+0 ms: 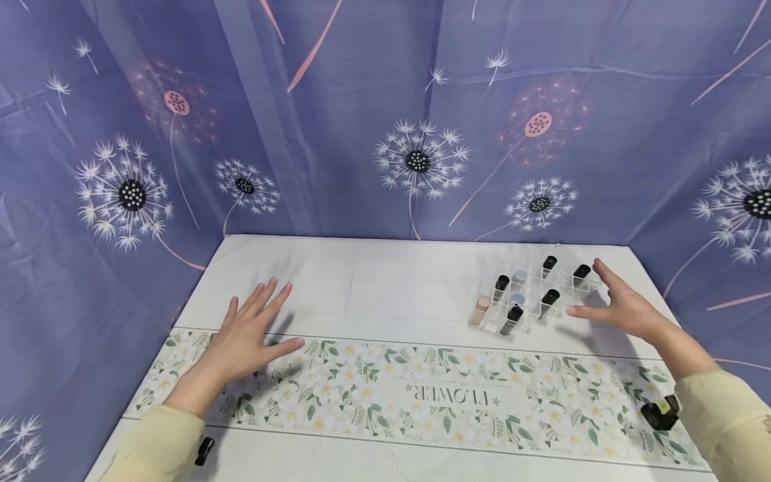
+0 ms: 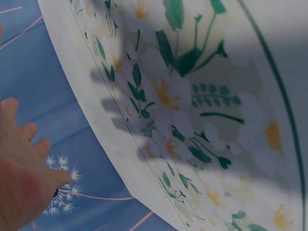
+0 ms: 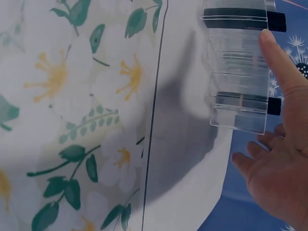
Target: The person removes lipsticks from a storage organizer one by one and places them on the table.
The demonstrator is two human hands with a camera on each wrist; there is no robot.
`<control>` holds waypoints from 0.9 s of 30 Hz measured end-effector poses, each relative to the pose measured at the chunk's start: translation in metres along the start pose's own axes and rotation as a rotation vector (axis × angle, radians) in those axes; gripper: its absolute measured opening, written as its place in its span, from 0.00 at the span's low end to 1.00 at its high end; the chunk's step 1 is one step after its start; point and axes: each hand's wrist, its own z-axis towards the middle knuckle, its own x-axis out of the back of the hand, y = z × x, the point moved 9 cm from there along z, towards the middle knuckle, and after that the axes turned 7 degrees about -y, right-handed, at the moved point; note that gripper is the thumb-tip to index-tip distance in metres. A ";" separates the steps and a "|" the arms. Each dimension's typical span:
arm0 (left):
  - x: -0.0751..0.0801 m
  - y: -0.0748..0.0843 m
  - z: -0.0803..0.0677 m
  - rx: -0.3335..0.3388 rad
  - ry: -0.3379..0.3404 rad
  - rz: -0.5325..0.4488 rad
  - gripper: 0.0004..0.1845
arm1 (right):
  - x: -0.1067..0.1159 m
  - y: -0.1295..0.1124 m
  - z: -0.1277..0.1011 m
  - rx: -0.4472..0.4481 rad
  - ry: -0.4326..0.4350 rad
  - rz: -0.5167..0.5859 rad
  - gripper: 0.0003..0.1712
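- Right hand (image 1: 623, 304) — fingers straight and spread, holding nothing; it hovers at the 3 o'clock side of the clear organiser (image 1: 536, 294), with the thumb tip near the rack's front right corner. The right wrist view shows the forefinger (image 3: 281, 62) lying close along the rack's outer wall; whether it touches cannot be told.
- Left hand (image 1: 249, 335) — likewise open, fingers fanned, nothing in its grasp. It hangs just above the tablecloth (image 1: 391, 288) at about 9 o'clock, well apart from the rack; its shadow falls on the floral band (image 1: 421, 395).
- Clear organiser — a compartmented acrylic rack standing at roughly 2 o'clock on the table, near the rear right edge.
- Bottles — black-capped bottles (image 1: 549, 264) stand upright in several compartments, with a pale blue-capped pair (image 1: 519, 278) nearer the middle and one pink bottle (image 1: 480, 309) at the rack's 8 o'clock corner.
- Handling note, as a judgement: the approach to the rack is best made slowly from the side, since the light acrylic may slide on the smooth cloth and the tall, narrow bottles could tip if the wall is nudged.
- A firm hold would call for thumb and fingers on opposite walls — not on the caps.
- Backdrop (image 1: 385, 120) — blue cloth printed with dandelions, behind the table.
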 end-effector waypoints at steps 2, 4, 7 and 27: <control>0.000 0.002 0.001 -0.004 0.002 -0.009 0.57 | -0.001 -0.001 0.002 0.012 0.002 0.006 0.75; 0.001 0.003 0.001 -0.006 0.003 -0.017 0.57 | -0.002 -0.002 0.004 0.028 0.004 0.015 0.74; 0.001 0.004 0.002 -0.007 -0.002 -0.028 0.57 | -0.003 -0.003 0.007 0.040 0.003 0.023 0.74; -0.002 0.012 0.007 -0.022 -0.014 -0.069 0.56 | -0.005 0.008 0.015 -0.039 0.079 0.039 0.73</control>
